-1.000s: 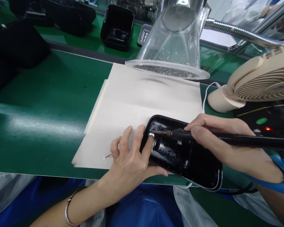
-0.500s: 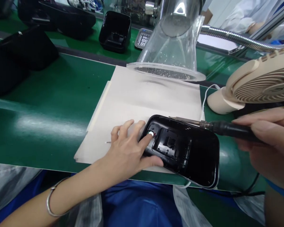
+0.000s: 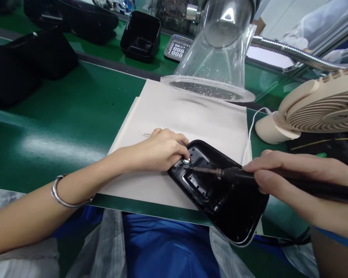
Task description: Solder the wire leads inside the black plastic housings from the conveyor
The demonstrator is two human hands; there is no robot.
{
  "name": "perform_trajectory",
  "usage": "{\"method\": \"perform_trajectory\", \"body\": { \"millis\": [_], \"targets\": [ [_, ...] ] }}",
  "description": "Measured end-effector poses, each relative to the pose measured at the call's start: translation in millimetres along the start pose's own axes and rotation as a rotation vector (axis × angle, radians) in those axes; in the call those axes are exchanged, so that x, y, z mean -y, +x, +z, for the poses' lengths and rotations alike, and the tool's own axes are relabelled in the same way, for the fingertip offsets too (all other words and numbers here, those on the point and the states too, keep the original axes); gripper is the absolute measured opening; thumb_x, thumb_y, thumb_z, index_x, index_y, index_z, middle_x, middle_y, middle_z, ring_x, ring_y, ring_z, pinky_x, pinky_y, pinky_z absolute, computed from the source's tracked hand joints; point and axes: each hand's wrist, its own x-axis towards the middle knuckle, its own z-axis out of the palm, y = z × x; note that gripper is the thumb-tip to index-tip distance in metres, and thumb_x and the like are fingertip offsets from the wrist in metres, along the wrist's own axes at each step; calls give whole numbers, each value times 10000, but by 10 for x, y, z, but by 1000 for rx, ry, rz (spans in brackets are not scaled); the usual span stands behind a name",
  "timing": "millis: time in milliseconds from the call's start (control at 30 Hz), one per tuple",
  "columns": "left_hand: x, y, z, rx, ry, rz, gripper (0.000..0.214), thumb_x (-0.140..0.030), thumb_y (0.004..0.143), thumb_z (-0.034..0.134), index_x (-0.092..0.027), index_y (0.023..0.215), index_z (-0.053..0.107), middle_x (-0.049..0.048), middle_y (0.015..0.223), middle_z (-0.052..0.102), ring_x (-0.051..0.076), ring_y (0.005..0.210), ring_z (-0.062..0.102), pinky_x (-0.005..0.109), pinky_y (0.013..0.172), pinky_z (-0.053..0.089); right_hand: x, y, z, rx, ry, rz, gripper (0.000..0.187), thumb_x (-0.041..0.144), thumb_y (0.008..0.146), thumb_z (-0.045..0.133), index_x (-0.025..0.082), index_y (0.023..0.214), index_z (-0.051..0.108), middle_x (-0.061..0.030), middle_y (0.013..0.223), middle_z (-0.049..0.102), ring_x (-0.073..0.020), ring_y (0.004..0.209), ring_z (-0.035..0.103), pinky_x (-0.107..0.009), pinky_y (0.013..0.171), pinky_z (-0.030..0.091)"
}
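A glossy black plastic housing [image 3: 229, 200] lies open side up on a white paper sheet [image 3: 174, 116] at the near table edge. My left hand [image 3: 162, 148] rests curled at the housing's upper left corner, its fingertips pressed on a small round silver part [image 3: 186, 160] seated there. My right hand [image 3: 290, 181] grips a black soldering iron [image 3: 243, 174] like a pen. The iron's tip touches the housing just beside the silver part.
A clear plastic fume hood [image 3: 214, 54] on a metal gooseneck [image 3: 295, 54] hangs over the sheet's far edge. A beige fan [image 3: 316, 108] stands at right. Black housings [image 3: 26, 61], a black tray [image 3: 140, 36] and a digital display [image 3: 178, 49] sit farther back on the green belt [image 3: 63, 116].
The soldering iron has come back down from above the housing to the silver part. My left hand shifted up and curled over the corner, and the housing turned, its near end swinging left.
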Motion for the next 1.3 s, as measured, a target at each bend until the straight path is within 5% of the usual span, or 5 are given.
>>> {"method": "perform_trajectory", "body": {
  "millis": [267,467,1300],
  "targets": [
    [102,105,-71,136,-169,22,340,-112,816,444,-300,929,704,-23,1147,652,196,1042,586,357,910,378,20,184,108,46,-7,-93,141,151,795,571,229,698,639,69,535,585,-53,427,503,-138,406,395],
    [142,101,-66,132,-219,58,325,-135,834,428,-279,948,697,-13,1148,649,193,1054,571,347,911,360,42,253,121,47,-51,-138,148,144,784,558,216,676,631,75,500,580,-39,408,507,-104,399,392],
    [187,91,-42,100,-228,108,323,-122,817,421,-277,923,683,-19,1165,649,199,1062,587,372,901,376,-35,218,120,130,-27,106,230,254,824,516,204,620,610,51,507,556,-62,432,462,-131,391,370]
  ]
}}
